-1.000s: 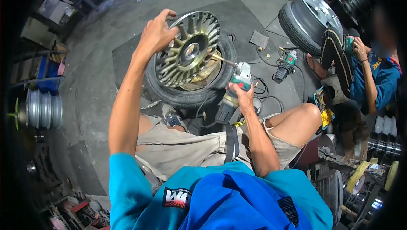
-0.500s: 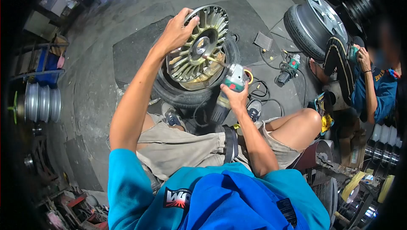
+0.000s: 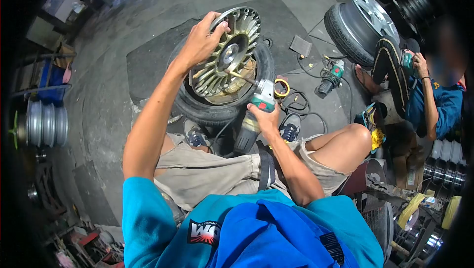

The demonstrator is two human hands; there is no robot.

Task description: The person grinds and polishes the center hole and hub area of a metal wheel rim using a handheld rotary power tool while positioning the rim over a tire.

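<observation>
My left hand (image 3: pixel 205 38) grips the upper rim of a multi-spoked metal wheel center (image 3: pixel 228 58), tilted up over a tire (image 3: pixel 217 115) that lies flat on the floor. My right hand (image 3: pixel 266 120) is wrapped round the green-and-grey body of an angle grinder (image 3: pixel 256 112). A thin shaft (image 3: pixel 242 76) runs from its head toward the hub, and its tip is at the spokes just below the hub; contact is hard to tell. Crumpled brownish material (image 3: pixel 234 93) shows inside the tire, behind the wheel center.
A second grinder (image 3: pixel 330 76) with its cord lies on the mat to the right. Behind it leans a tire with a silver wheel (image 3: pixel 363 26). On the right sits another person (image 3: pixel 427 100) holding a green tool. Stacked silver rims (image 3: pixel 47 123) stand at left.
The grinder and my right hand have shifted slightly left and down. The shaft tip has moved left across the spokes near the hub. My left hand keeps its grip on the wheel center.
</observation>
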